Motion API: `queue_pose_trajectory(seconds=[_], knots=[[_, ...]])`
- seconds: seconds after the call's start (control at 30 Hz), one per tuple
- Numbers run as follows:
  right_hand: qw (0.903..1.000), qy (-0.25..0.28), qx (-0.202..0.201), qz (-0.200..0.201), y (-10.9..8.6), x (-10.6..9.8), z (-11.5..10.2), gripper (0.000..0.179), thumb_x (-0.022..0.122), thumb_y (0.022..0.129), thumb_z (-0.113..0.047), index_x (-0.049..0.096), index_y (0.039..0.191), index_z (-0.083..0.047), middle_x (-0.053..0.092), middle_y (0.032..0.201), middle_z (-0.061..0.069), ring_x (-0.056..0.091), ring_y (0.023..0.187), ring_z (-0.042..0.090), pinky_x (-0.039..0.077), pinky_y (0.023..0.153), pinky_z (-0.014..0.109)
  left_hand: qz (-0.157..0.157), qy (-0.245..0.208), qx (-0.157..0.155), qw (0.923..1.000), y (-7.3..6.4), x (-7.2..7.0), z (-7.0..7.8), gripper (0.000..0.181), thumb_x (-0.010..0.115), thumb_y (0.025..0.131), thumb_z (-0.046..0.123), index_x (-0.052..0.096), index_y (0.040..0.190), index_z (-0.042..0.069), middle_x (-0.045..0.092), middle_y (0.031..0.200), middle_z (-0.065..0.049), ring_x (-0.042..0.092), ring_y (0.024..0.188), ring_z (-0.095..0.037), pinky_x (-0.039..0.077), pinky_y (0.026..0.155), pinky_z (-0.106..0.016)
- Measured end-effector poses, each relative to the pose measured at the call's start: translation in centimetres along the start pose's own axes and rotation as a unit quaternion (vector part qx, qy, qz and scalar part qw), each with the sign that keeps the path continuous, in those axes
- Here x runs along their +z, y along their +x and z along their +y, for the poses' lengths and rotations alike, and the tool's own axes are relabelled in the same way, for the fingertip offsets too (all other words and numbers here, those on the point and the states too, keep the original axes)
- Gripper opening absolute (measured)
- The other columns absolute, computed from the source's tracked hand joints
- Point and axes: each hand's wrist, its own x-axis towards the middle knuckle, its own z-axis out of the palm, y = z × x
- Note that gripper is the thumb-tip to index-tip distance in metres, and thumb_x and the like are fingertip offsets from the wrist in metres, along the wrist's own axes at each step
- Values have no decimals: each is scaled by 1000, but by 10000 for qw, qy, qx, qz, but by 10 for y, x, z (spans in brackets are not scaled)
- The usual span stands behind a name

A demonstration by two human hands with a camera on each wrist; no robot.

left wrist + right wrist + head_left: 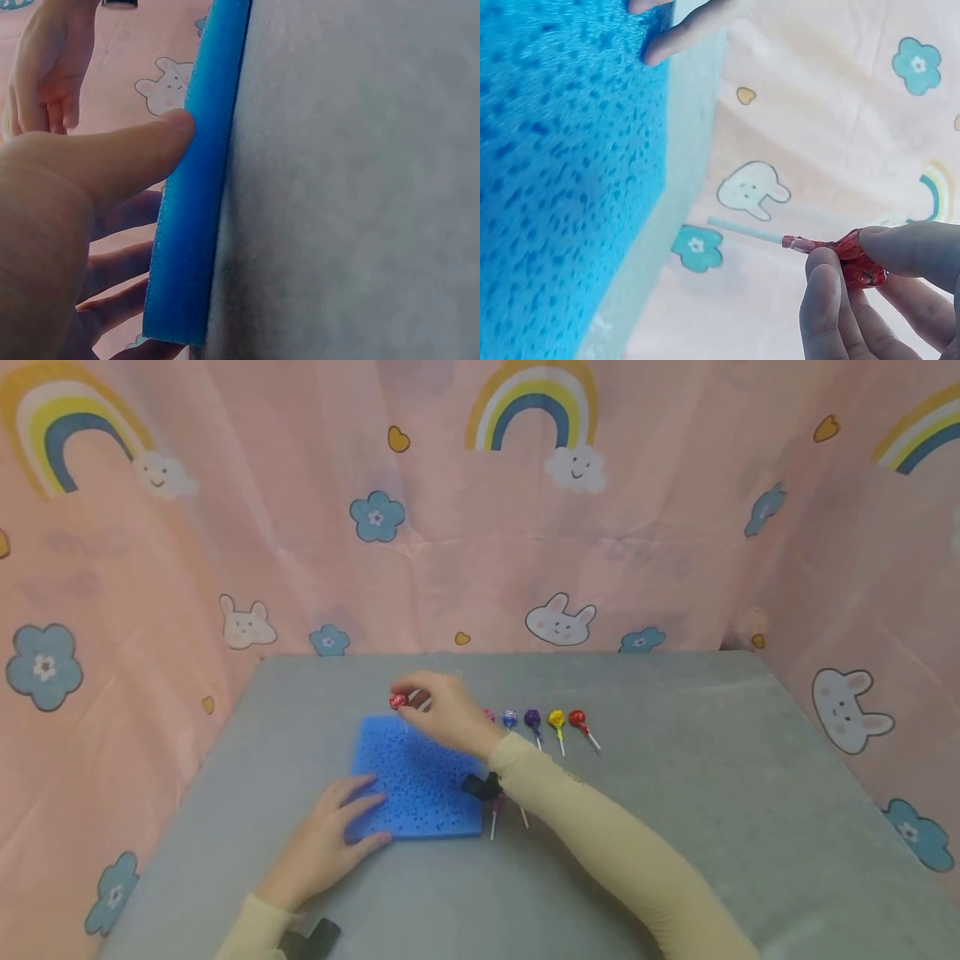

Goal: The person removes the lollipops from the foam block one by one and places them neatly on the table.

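My right hand (446,706) pinches a red-wrapped lollipop (864,270) by its head, above the far left part of a blue foam block (423,793). In the right wrist view its white stick (746,230) points away from the fingertips, toward the foam, with a gap between. My left hand (326,835) rests on the block's near left corner, fingers spread and fairly straight. The left wrist view has the thumb (176,131) lying on the block's edge, the other fingers reaching along its side. Small dark pits dot the foam's top.
To the right of the block is a row of wrapped lollipops: pink (489,716), blue (510,718), purple (532,718), yellow (556,718) and red (577,718). More lollipop sticks (524,817) show below my right forearm, partly hidden. A patterned pink curtain (450,568) surrounds the grey table (712,777).
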Motion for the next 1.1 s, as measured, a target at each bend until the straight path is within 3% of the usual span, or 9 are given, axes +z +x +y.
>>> queue_pose_trajectory(seconds=[0.2,0.63,1.1], knots=[[9999,-92,-46,128,-30,-24,10,27,71,98,-10,72,125,-10,74,119,4,72,102,18,63,88,32,-155,-26,-238,9996,-2,-1,3,49,85,88,32,72,131,12,57,151,-12,51,141,-39,48,110,-62],[9966,-149,97,808,-88,-79,44,31,76,93,-3,73,124,-6,76,117,9,73,98,22,64,84,38,-39,-114,-96,9999,-1,1,1,47,85,88,30,73,130,13,57,150,-12,51,141,-39,48,110,-62],[9896,-310,599,1270,-148,-127,75,29,77,94,-7,74,123,-9,76,113,6,71,97,18,60,80,20,20,-85,-71,9999,-2,2,0,49,87,87,30,73,130,12,57,150,-12,51,140,-39,49,109,-62]])
